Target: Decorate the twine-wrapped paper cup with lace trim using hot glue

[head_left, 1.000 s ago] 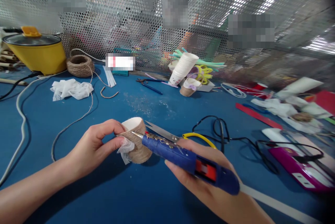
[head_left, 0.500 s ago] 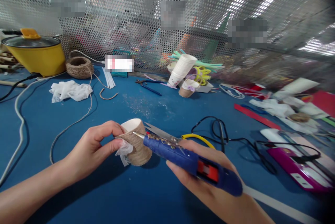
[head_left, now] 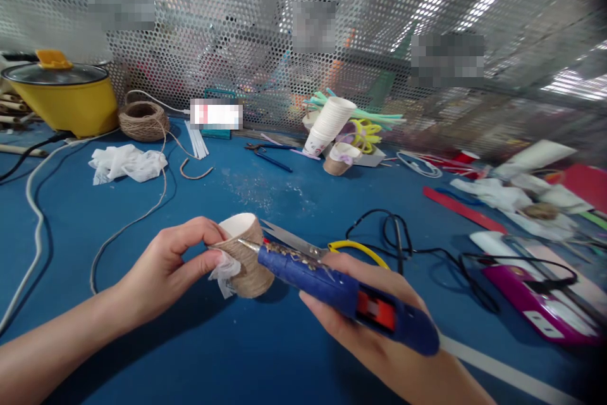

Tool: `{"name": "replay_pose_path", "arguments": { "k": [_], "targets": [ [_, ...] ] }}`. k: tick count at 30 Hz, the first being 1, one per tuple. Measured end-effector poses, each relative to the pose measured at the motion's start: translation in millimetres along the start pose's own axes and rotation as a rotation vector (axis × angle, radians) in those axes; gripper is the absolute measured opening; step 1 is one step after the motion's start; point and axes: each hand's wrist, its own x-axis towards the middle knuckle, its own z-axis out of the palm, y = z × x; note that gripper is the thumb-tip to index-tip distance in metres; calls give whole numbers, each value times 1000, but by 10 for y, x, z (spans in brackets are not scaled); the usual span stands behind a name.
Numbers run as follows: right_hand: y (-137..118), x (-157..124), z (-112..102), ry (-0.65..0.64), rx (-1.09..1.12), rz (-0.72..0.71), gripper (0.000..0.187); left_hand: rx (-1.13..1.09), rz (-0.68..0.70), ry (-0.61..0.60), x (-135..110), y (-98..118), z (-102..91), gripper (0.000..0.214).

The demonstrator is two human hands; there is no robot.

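Observation:
My left hand (head_left: 183,256) pinches the rim of a paper cup wrapped in twine (head_left: 253,269), thumb outside and fingers at its white inner edge. A scrap of thin white cloth (head_left: 226,272) is pressed under the thumb against the cup's side. My right hand (head_left: 374,323) is closed around a blue hot glue gun (head_left: 327,282), whose metal nozzle points left at the twine just below the rim. Whether the tip touches cannot be made out. Behind the gun show scissors (head_left: 289,239) with a yellow handle, partly hidden by the gun and hand.
A twine ball (head_left: 143,122) and crumpled white cloth (head_left: 128,163) lie at the left near a yellow pot (head_left: 71,102). Stacked paper cups (head_left: 332,120) and pliers (head_left: 270,158) are at the back. Black cords (head_left: 427,250) and a purple power strip (head_left: 526,304) occupy the right.
The glue gun's nozzle has shifted very slightly left along the twine near the cup's rim. My left hand keeps its hold on the cup and the cloth.

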Motion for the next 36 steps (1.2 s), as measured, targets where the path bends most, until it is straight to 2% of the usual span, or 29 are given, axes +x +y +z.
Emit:
{"name": "replay_pose_path", "arguments": {
  "k": [9,12,19,24,27,33,36],
  "targets": [
    [0,-15,-4,15,-13,36,5,-2,7,-9,46,-6,5,14],
    [18,-34,-16,23,-69,59,11,-1,13,-3,39,-6,6,14],
    [4,-26,-10,-11,-21,7,6,-3,10,-21,36,7,7,13],
    [76,-41,-44,-76,-43,99,9,-25,18,-18,20,-15,0,13],
    [80,-43,-60,-68,-36,133,10,-39,14,-5,22,-15,1,12],
    [6,-33,-37,23,-55,39,6,-45,12,1,36,11,8,15],
    [36,-47,-41,10,-68,47,12,-35,21,-5,32,2,5,15]
  ]
}}
